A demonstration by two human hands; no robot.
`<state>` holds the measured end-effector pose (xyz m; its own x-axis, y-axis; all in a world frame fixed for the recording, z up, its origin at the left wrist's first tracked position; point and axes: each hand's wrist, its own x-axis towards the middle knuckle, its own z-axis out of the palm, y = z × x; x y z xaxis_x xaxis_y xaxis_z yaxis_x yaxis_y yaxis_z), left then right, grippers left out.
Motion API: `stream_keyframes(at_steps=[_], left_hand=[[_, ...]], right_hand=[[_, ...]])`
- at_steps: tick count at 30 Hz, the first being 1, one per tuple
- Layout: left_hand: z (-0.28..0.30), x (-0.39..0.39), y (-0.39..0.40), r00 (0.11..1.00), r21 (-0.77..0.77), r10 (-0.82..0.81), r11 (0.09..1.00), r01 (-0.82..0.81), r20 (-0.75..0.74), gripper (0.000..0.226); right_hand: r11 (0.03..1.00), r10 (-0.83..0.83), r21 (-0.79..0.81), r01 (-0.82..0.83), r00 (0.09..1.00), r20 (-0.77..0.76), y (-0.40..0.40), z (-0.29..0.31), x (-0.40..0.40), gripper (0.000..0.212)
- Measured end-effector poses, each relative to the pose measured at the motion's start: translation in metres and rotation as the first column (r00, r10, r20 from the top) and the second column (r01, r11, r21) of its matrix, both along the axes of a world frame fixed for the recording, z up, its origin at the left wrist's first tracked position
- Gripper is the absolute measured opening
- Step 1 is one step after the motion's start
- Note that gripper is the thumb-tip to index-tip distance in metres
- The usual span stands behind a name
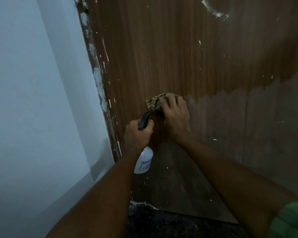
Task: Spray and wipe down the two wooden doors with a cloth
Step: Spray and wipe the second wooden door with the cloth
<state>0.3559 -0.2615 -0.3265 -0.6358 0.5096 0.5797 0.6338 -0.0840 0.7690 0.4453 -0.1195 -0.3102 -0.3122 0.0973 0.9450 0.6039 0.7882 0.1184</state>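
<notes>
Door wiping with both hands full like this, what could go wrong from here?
The left hand holds the spray bottle close beside the cloth, so it may bump the right hand. The cloth may smear the white flecks on the door instead of lifting them.

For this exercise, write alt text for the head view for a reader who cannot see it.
A right hand presses a striped cloth against a paint-flecked wooden door, while the left hand grips a white spray bottle just below. A pale wall stands left.
</notes>
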Motion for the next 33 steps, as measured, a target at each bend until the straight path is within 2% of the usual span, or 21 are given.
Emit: stream_keyframes(at_steps=[2, 5, 7, 9, 12, 14, 17, 19, 20, 22, 25, 27, 28, 30, 32, 33], left_hand=[[-0.001, 0.001, 0.01, 1.0, 0.014, 0.014, 1.0, -0.014, 0.024, 0.021], [-0.005, 0.0, 0.013, 0.999, -0.022, 0.009, 1.0, -0.009, 0.037, 0.02], [-0.003, 0.003, 0.015, 0.999, -0.039, -0.013, 0.999, 0.014, 0.038, 0.019], [0.005, 0.005, 0.019, 0.998, -0.043, -0.051, 0.998, 0.052, 0.019, 0.018], [0.021, 0.007, 0.028, 0.996, -0.035, -0.087, 0.996, 0.086, -0.033, 0.022], [0.024, 0.01, 0.034, 0.997, -0.005, -0.077, 0.997, 0.077, -0.031, 0.023], [0.022, 0.02, 0.041, 0.996, -0.013, -0.085, 0.996, 0.085, -0.023, 0.022], [0.022, 0.027, 0.044, 0.995, -0.033, -0.095, 0.995, 0.094, -0.027, 0.023], [0.024, 0.03, 0.045, 0.995, -0.041, -0.098, 0.995, 0.096, -0.036, 0.024], [0.031, 0.036, 0.047, 0.991, -0.053, -0.121, 0.992, 0.119, -0.048, 0.023], [0.038, 0.039, 0.054, 0.992, -0.024, -0.12, 0.993, 0.119, -0.032, 0.024], [0.036, 0.041, 0.058, 0.994, -0.006, -0.11, 0.994, 0.11, -0.019, 0.022], [0.033, 0.043, 0.06, 0.993, -0.013, -0.114, 0.993, 0.114, -0.018, 0.02], [0.026, 0.046, 0.061, 0.991, -0.051, -0.136, 0.99, 0.135, -0.014, 0.018], [0.021, 0.05, 0.061, 0.99, -0.076, -0.14, 0.988, 0.138, -0.024, 0.021], [0.022, 0.052, 0.062, 0.99, -0.093, -0.138, 0.987, 0.134, -0.039, 0.022]], right_hand=[[0.998, -0.011, 0.054, 0.011, 1.0, 0.001, 0.007, -0.011, 0.012, 0.052], [0.968, 0.006, 0.241, -0.069, 0.967, 0.254, 0.018, -0.078, 0.036, 0.055], [0.947, -0.007, 0.302, -0.112, 0.931, 0.366, 0.028, -0.091, 0.05, 0.051], [0.96, -0.004, 0.27, -0.074, 0.96, 0.281, 0.031, -0.06, 0.047, 0.057], [0.999, 0.02, 0.03, -0.018, 0.998, -0.062, 0.023, 0.007, 0.04, 0.05], [1.0, 0.002, 0.017, 0.0, 0.994, -0.111, 0.019, 0.01, 0.042, 0.052], [0.993, -0.015, 0.121, -0.001, 0.991, 0.133, 0.03, -0.049, 0.063, 0.066], [0.972, -0.034, 0.232, -0.049, 0.94, 0.339, 0.04, -0.086, 0.084, 0.064], [0.962, -0.042, 0.266, -0.068, 0.921, 0.388, 0.045, -0.09, 0.092, 0.06], [0.965, -0.05, 0.261, -0.037, 0.946, 0.32, 0.048, -0.067, 0.094, 0.059], [0.995, -0.068, 0.071, 0.071, 0.997, -0.041, 0.035, 0.002, 0.079, 0.06], [0.997, -0.073, -0.005, 0.073, 0.988, -0.135, 0.031, 0.021, 0.077, 0.059], [0.997, -0.073, 0.002, 0.074, 0.992, -0.099, 0.033, 0.013, 0.081, 0.059], [0.995, -0.056, 0.081, 0.05, 0.996, 0.072, 0.041, -0.032, 0.096, 0.053], [0.978, -0.023, 0.205, -0.032, 0.965, 0.261, 0.05, -0.076, 0.121, 0.037], [0.973, -0.022, 0.225, -0.056, 0.945, 0.327, 0.053, -0.085, 0.13, 0.036]])
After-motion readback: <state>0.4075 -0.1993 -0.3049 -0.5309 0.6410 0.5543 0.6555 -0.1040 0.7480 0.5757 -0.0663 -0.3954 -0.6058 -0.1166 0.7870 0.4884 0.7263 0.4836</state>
